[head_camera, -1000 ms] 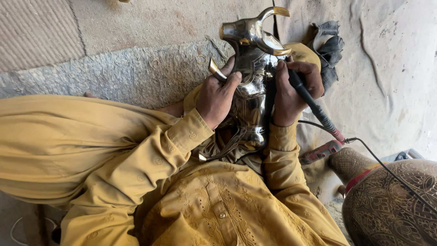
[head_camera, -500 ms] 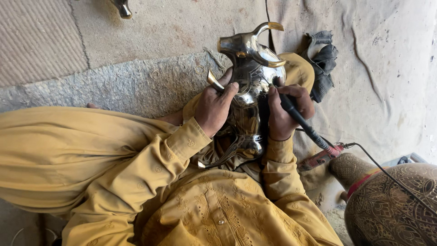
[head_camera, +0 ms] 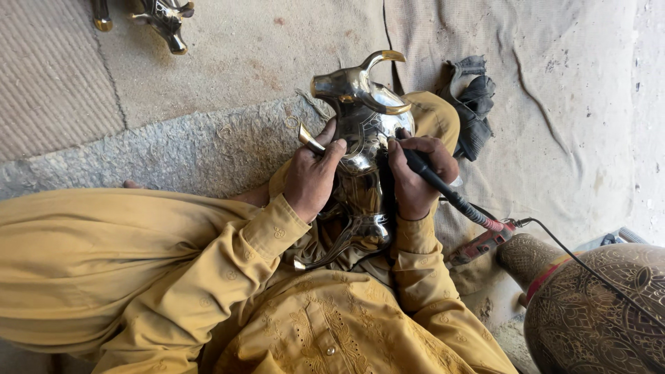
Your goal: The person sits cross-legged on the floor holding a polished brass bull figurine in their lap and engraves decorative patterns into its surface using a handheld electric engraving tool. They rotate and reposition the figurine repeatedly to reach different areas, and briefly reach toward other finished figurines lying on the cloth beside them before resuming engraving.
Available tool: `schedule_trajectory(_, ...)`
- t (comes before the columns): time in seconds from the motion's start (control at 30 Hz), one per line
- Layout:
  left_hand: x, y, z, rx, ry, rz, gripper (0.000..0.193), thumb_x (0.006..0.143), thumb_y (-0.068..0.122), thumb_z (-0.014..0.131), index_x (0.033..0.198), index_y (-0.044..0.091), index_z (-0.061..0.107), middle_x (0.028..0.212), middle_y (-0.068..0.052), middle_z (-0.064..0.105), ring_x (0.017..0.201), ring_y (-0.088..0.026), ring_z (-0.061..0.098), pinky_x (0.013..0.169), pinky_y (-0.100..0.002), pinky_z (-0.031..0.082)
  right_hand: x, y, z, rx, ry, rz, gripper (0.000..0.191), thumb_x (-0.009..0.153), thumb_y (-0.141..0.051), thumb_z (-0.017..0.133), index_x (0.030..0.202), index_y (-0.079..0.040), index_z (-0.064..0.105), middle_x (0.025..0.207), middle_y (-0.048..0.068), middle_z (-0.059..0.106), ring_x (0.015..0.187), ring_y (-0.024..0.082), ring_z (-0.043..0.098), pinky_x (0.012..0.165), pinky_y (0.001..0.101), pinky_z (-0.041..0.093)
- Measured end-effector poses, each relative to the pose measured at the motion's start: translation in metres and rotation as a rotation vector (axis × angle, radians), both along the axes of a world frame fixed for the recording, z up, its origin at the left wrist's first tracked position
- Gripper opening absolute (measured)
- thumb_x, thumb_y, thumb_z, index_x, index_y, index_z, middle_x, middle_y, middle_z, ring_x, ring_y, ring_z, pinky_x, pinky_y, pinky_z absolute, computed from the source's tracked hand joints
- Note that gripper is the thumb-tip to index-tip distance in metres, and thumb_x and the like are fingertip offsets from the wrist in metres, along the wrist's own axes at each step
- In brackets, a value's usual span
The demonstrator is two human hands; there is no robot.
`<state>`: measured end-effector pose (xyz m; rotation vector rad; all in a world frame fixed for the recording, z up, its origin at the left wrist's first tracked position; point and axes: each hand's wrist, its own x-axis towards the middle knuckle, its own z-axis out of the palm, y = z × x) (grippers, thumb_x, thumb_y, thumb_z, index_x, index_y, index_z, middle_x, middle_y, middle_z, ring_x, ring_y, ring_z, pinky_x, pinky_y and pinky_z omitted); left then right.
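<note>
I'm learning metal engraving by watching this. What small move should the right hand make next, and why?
Probably draw the engraving pen a short stroke along the polished bull figure: the right hand has its tip on the metal, and the left hand steadies the figure.

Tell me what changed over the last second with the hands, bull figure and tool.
Little: the view shifted, bringing a second metal figure into sight at top left. The left hand still steadies the shiny silver-and-brass bull figure on the lap; the right hand keeps the black corded engraving pen on it. No grip changed.
</note>
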<state>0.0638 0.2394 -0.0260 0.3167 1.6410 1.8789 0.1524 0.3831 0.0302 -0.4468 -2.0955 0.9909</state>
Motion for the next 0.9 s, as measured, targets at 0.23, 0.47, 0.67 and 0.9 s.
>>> schedule_trajectory(0.23, -0.001, 0.003, -0.004, 0.082, 0.015, 0.02, 0.059, 0.105, 0.029, 0.056, 0.149, -0.009, 0.044, 0.131, -0.02, 0.07, 0.119, -0.018, 0.067, 0.099, -0.028, 0.051, 0.0, 0.002, 0.003, -0.03, -0.011, -0.032, 0.015, 0.091, 0.003, 0.08, 0.088, 0.0, 0.065, 0.083, 0.007, 0.07, 0.083, 0.013, 0.072, 0.086, 0.0295, 0.061)
schedule_trajectory(0.47, -0.003, 0.003, -0.002, 0.04, 0.012, -0.009, 0.061, 0.104, 0.029, 0.055, 0.149, -0.009, 0.043, 0.13, -0.021, 0.07, 0.118, -0.018, 0.067, 0.098, -0.028, 0.053, -0.002, 0.005, -0.001, -0.031, 0.043, 0.019, 0.014, 0.091, 0.004, 0.078, 0.088, 0.0, 0.065, 0.084, 0.008, 0.071, 0.083, 0.013, 0.072, 0.09, 0.0308, 0.062)
schedule_trajectory(0.67, -0.003, 0.004, -0.003, 0.059, -0.024, -0.003, 0.06, 0.102, 0.027, 0.055, 0.149, -0.01, 0.044, 0.127, -0.021, 0.072, 0.115, -0.019, 0.068, 0.097, -0.028, 0.053, 0.002, 0.009, -0.001, -0.057, -0.001, 0.012, 0.015, 0.087, 0.002, 0.08, 0.085, 0.001, 0.065, 0.081, 0.008, 0.071, 0.077, 0.012, 0.069, 0.087, 0.029, 0.06)
schedule_trajectory(0.9, -0.004, 0.008, -0.01, 0.108, 0.021, 0.009, 0.059, 0.105, 0.026, 0.055, 0.148, -0.012, 0.043, 0.136, -0.023, 0.066, 0.124, -0.021, 0.065, 0.103, -0.029, 0.05, 0.002, 0.014, -0.003, -0.136, 0.025, 0.003, 0.016, 0.086, 0.004, 0.078, 0.084, 0.0, 0.063, 0.077, 0.006, 0.066, 0.071, 0.011, 0.062, 0.081, 0.0259, 0.056)
